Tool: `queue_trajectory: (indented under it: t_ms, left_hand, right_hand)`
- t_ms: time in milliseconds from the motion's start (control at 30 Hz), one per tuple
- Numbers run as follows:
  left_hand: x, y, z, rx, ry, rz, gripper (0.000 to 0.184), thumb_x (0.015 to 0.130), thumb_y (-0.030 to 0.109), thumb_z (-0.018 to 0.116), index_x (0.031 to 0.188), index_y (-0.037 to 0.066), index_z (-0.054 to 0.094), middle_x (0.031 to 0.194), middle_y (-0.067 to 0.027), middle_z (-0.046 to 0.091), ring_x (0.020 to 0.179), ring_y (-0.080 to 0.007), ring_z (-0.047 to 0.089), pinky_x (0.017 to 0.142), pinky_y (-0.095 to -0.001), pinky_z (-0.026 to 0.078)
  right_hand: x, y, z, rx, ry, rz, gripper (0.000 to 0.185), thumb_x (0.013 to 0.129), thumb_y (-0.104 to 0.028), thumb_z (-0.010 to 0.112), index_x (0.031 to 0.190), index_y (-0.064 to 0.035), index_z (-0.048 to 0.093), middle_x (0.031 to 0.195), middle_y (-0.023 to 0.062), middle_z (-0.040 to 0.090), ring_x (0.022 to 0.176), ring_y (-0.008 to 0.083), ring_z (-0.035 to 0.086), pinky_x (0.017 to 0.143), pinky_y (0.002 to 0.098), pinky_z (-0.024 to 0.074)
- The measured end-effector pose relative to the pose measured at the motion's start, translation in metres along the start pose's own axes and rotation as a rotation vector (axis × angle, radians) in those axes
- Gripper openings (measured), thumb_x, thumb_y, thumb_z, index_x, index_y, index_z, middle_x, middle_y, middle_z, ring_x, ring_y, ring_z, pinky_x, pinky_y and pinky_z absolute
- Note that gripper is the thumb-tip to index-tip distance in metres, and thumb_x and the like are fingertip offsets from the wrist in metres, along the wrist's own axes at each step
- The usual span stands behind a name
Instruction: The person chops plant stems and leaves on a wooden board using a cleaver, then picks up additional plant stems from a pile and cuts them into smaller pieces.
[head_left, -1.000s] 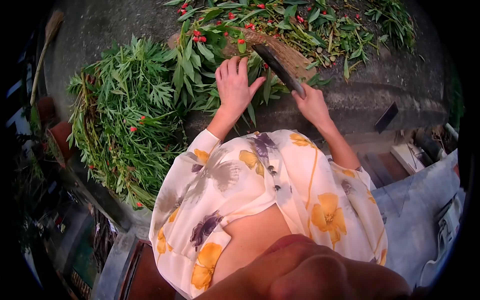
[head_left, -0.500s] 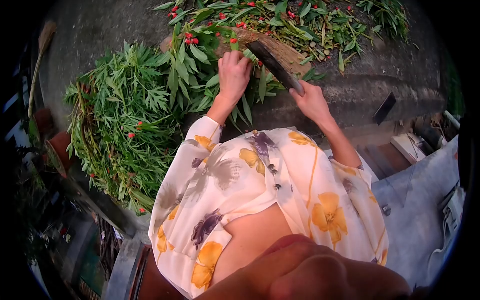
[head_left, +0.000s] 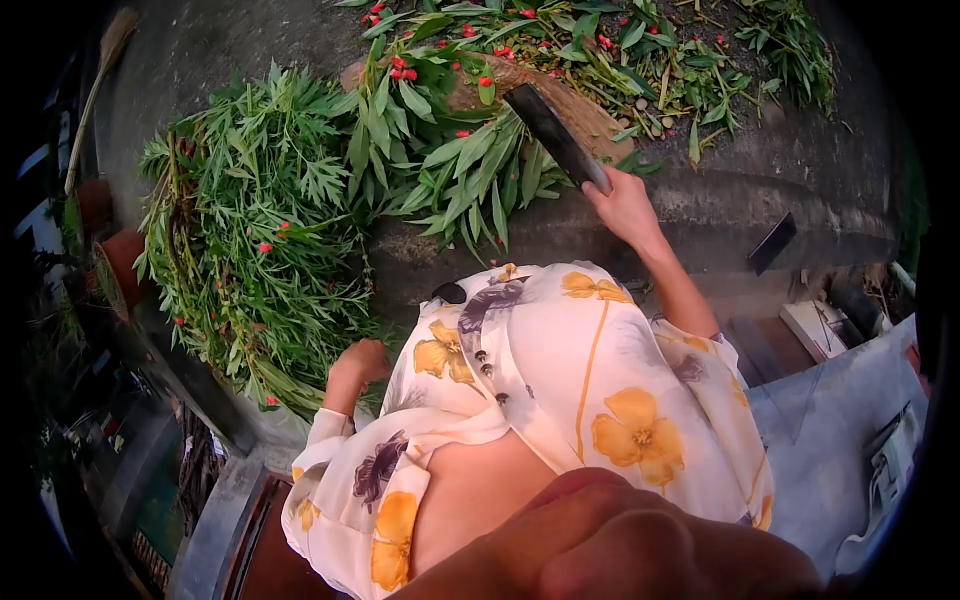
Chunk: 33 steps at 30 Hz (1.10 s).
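Observation:
My right hand grips the handle of a cleaver, its dark blade slanting up and left over a wooden chopping board. Long-leaved stems with red flowers lie across the board and hang over its near side. Down at the lower right edge of a big pile of green plants, my left hand is closed, close to my shirt. Its fingers are curled in, and whatever they hold is hidden.
Cut leaves, stems and red flowers lie scattered behind the board on a grey concrete slab. A dark flat piece rests at the slab's front edge on the right. A broom and terracotta pots stand at left.
My left hand has left the stems by the blade and come down and left to the pile's lower edge. My right hand still holds the cleaver in nearly the same place.

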<state>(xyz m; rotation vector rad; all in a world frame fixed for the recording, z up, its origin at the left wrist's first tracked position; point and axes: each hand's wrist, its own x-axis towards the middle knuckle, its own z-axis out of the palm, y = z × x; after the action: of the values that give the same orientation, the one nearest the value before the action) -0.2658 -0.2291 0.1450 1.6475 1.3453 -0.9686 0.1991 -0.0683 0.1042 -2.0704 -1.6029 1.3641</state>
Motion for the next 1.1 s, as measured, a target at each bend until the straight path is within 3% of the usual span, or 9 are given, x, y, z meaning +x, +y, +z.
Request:
queue_trajectory:
  t_ms: [100, 167, 233, 467, 533, 633, 800, 933, 1100]
  left_hand:
    - [0.002, 0.036, -0.076, -0.297, 0.32, -0.019, 0.025, 0.094, 0.024, 0.064, 0.091, 0.002, 0.075, 0.079, -0.0237, 0.069, 0.078, -0.0452, 0.068, 0.072, -0.0504, 0.055]
    - [0.029, 0.069, -0.123, -0.734, 0.79, 0.084, 0.017, 0.097, 0.012, 0.066, 0.105, -0.003, 0.072, 0.077, -0.0106, 0.07, 0.065, -0.0191, 0.069, 0.062, -0.0289, 0.054]
    - [0.082, 0.112, -0.178, -0.589, 1.209, 0.42, 0.024, 0.087, 0.009, 0.076, 0.108, 0.001, 0.069, 0.104, -0.015, 0.066, 0.093, -0.0332, 0.065, 0.081, -0.0417, 0.053]
    - [0.18, 0.126, -0.216, -0.53, 1.403, 0.534, 0.026, 0.092, 0.015, 0.071, 0.113, 0.001, 0.068, 0.111, -0.0149, 0.066, 0.099, -0.0362, 0.066, 0.086, -0.0446, 0.053]
    - [0.22, 0.063, -0.25, -0.534, 1.585, 0.101, 0.024, 0.094, 0.017, 0.069, 0.111, -0.001, 0.069, 0.109, -0.0164, 0.067, 0.097, -0.0368, 0.067, 0.083, -0.0457, 0.053]
    - [0.254, 0.03, -0.258, -0.542, 1.616, 0.058, 0.027, 0.096, 0.02, 0.066, 0.112, -0.001, 0.07, 0.101, -0.018, 0.071, 0.092, -0.0374, 0.069, 0.081, -0.0453, 0.053]
    - [0.258, -0.027, -0.263, -0.774, 1.08, 0.054, 0.031, 0.101, 0.023, 0.059, 0.119, 0.002, 0.071, 0.089, -0.0122, 0.076, 0.086, -0.0183, 0.073, 0.079, -0.0355, 0.057]
    - [0.248, -0.011, -0.26, -0.12, 1.424, -0.072, 0.031, 0.1, 0.024, 0.063, 0.12, 0.001, 0.069, 0.113, -0.0174, 0.072, 0.088, -0.0276, 0.073, 0.079, -0.0386, 0.057]
    - [0.227, 0.051, -0.282, -0.408, 1.49, 0.063, 0.031, 0.092, 0.026, 0.071, 0.106, -0.001, 0.07, 0.104, -0.0189, 0.068, 0.097, -0.0391, 0.068, 0.085, -0.0488, 0.053]
  right_hand:
    - [-0.004, 0.0, -0.001, -0.021, 0.016, 0.016, 0.026, 0.092, -0.021, 0.068, 0.103, 0.0019, 0.066, 0.067, 0.0203, 0.059, 0.063, 0.038, 0.061, 0.064, 0.043, 0.0483]
    - [-0.009, -0.004, 0.0, 0.012, 0.033, -0.006, 0.025, 0.092, -0.021, 0.068, 0.102, 0.0019, 0.066, 0.065, 0.0197, 0.059, 0.061, 0.0361, 0.06, 0.063, 0.0426, 0.048]
    - [-0.012, -0.007, -0.003, 0.041, 0.078, -0.02, 0.025, 0.092, -0.021, 0.068, 0.098, 0.0024, 0.066, 0.063, 0.0184, 0.058, 0.057, 0.0312, 0.059, 0.061, 0.0414, 0.0471]
    - [-0.023, 0.006, 0.005, 0.063, 0.111, 0.003, 0.026, 0.092, -0.022, 0.069, 0.095, 0.003, 0.065, 0.064, 0.0183, 0.06, 0.057, 0.0286, 0.06, 0.06, 0.0406, 0.0467]
    - [-0.027, 0.012, 0.013, 0.092, 0.113, 0.019, 0.026, 0.091, -0.023, 0.07, 0.093, 0.0031, 0.065, 0.064, 0.0182, 0.059, 0.056, 0.0277, 0.058, 0.059, 0.0405, 0.0463]
    - [-0.019, 0.013, 0.017, 0.125, 0.119, -0.012, 0.026, 0.091, -0.023, 0.07, 0.092, 0.003, 0.064, 0.063, 0.0178, 0.058, 0.055, 0.0275, 0.056, 0.058, 0.0403, 0.0458]
    - [-0.021, 0.006, 0.016, 0.067, 0.126, -0.025, 0.026, 0.091, -0.023, 0.071, 0.091, 0.003, 0.064, 0.063, 0.018, 0.057, 0.055, 0.029, 0.055, 0.059, 0.0407, 0.046]
    - [-0.019, 0.008, 0.018, 0.102, 0.108, -0.002, 0.026, 0.091, -0.022, 0.071, 0.091, 0.003, 0.064, 0.063, 0.0184, 0.057, 0.056, 0.0301, 0.055, 0.059, 0.0406, 0.0465]
    - [-0.019, 0.004, 0.017, 0.127, 0.125, -0.025, 0.025, 0.092, -0.021, 0.07, 0.093, 0.003, 0.065, 0.063, 0.0165, 0.058, 0.056, 0.0248, 0.057, 0.059, 0.0391, 0.0464]
